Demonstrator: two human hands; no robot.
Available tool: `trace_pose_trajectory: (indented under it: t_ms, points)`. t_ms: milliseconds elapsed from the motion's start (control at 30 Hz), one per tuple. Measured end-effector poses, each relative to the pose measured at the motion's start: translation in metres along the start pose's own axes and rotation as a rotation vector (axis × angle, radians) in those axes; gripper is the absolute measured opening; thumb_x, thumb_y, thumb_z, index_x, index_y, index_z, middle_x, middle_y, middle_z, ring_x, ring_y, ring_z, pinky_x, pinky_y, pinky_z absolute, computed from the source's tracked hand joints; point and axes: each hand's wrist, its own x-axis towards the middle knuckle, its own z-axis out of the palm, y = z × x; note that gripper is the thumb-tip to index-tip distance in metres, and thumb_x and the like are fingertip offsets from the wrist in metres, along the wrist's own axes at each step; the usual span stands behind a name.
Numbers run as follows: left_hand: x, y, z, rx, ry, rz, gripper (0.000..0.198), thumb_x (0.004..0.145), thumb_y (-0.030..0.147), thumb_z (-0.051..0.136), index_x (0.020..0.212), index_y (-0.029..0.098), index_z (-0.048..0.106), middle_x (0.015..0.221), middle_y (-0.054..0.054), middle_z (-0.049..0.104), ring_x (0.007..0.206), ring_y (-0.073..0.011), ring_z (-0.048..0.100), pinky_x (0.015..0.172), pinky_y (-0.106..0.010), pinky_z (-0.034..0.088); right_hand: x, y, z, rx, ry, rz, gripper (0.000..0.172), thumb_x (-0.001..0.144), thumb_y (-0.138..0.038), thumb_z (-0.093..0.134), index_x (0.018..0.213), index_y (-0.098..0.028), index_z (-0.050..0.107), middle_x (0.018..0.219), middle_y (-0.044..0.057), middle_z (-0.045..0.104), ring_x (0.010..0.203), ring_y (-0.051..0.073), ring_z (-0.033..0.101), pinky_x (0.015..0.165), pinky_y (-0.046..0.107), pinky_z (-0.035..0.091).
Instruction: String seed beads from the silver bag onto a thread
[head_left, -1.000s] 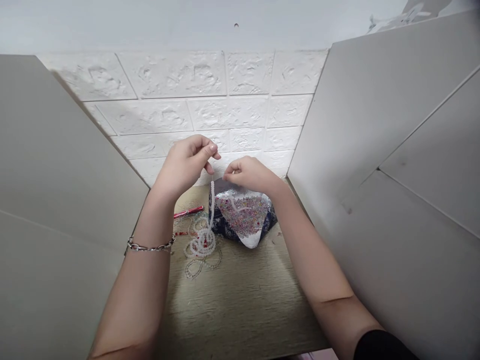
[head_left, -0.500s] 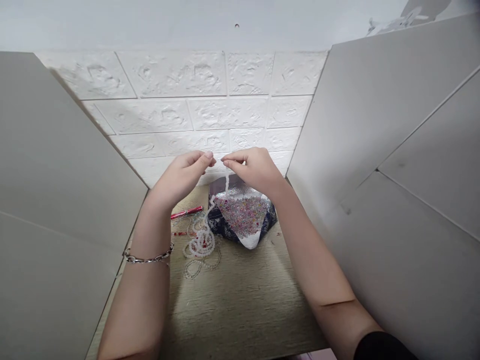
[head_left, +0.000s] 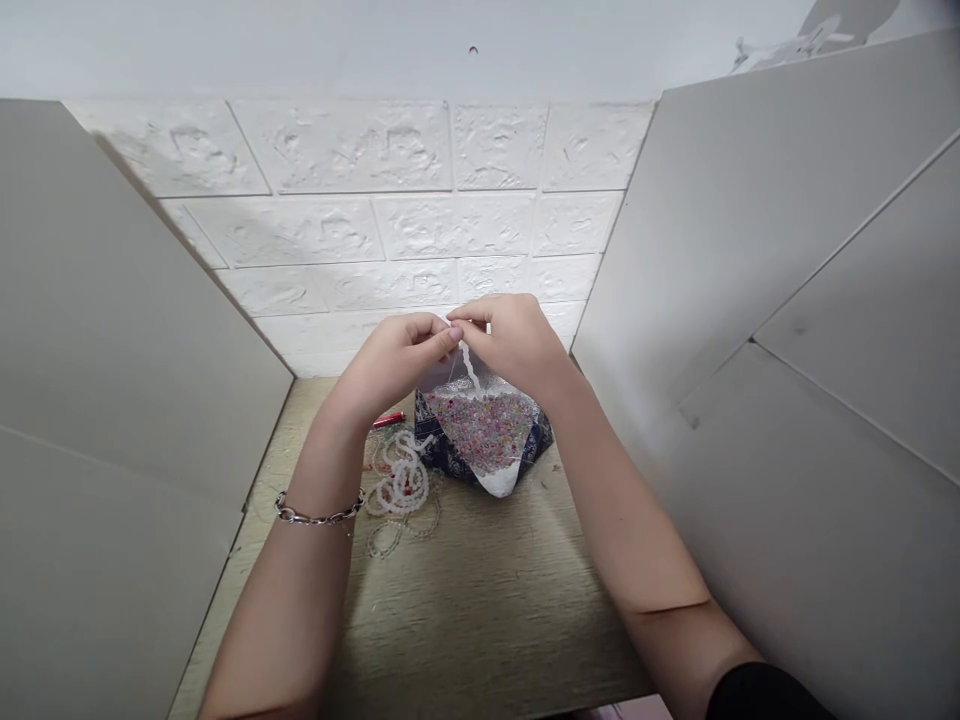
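Note:
My left hand and my right hand meet at the fingertips, raised in front of the white wall. Both pinch closed. From beneath the right thumb hangs a string of small white beads, slanting down toward the bead bag. A fine thread shows faintly under the left fingertips; its upper end is hidden in the fingers. Below the hands lies a clear bag of mixed pink and multicoloured beads, resting on a dark blue patterned bundle.
Coiled strings of white beads lie left of the bag, with a clear bead loop in front. A red pen is partly behind my left arm. Grey panels wall in the wooden tabletop on both sides.
My left hand has moved right and slightly down, bringing its fingertips against those of my right hand. The hanging bead string now slants more. My right hand has barely moved.

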Motion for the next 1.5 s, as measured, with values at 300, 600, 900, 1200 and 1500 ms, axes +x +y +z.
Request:
trace_pose_trajectory:
  t_ms: [300,600,900,1200,1500]
  points:
    - [0.006,-0.005,0.006,-0.267,-0.034,-0.08,0.025,0.074,0.039,0.051,0.062,0.016,0.05,0.05,0.005,0.04,0.046,-0.0067,0.04,0.045,-0.02,0.032,0.003,0.012,0.008,0.022,0.042,-0.044,0.023,0.077,-0.024,0.041,0.075,-0.016,0.063,0.071,0.002,0.057,0.067,0.01,0.045,0.061,0.023,0.029]
    - [0.0,0.007,0.002,-0.331,0.154,-0.083,0.023,0.074,0.036,0.049,0.061,0.017,0.054,0.04,0.007,0.023,0.038,-0.0056,0.018,0.039,-0.022,0.013,0.004,0.014,0.014,0.119,-0.103,-0.044,0.02,0.076,-0.024,0.045,0.077,-0.015,0.063,0.067,0.0,0.057,0.06,0.007,0.043,0.059,0.022,0.029]
    - [-0.003,0.01,-0.004,-0.18,0.217,-0.058,0.026,0.073,0.037,0.048,0.058,0.019,0.058,0.035,0.007,0.027,0.039,-0.0071,0.024,0.047,-0.024,0.031,-0.001,0.016,0.001,0.191,-0.301,0.069,0.02,0.07,-0.022,0.048,0.077,-0.016,0.066,0.07,0.001,0.061,0.064,0.009,0.049,0.059,0.023,0.033]
    - [0.0,0.004,0.0,-0.036,-0.006,-0.188,0.024,0.067,0.036,0.057,0.054,0.017,0.062,0.037,0.005,0.039,0.039,-0.007,0.032,0.042,-0.023,0.03,-0.003,0.022,-0.006,0.101,-0.294,0.035,0.009,0.064,-0.019,0.053,0.066,-0.015,0.061,0.068,0.0,0.059,0.061,0.008,0.048,0.055,0.022,0.033]
    - [0.002,-0.014,-0.004,0.023,-0.208,-0.098,0.026,0.07,0.041,0.053,0.061,0.018,0.061,0.055,0.001,0.053,0.052,-0.0091,0.044,0.046,-0.021,0.033,0.0,0.029,-0.004,0.227,-0.438,0.065,0.01,0.064,-0.02,0.056,0.072,-0.015,0.058,0.069,0.0,0.059,0.061,0.008,0.049,0.053,0.021,0.034]
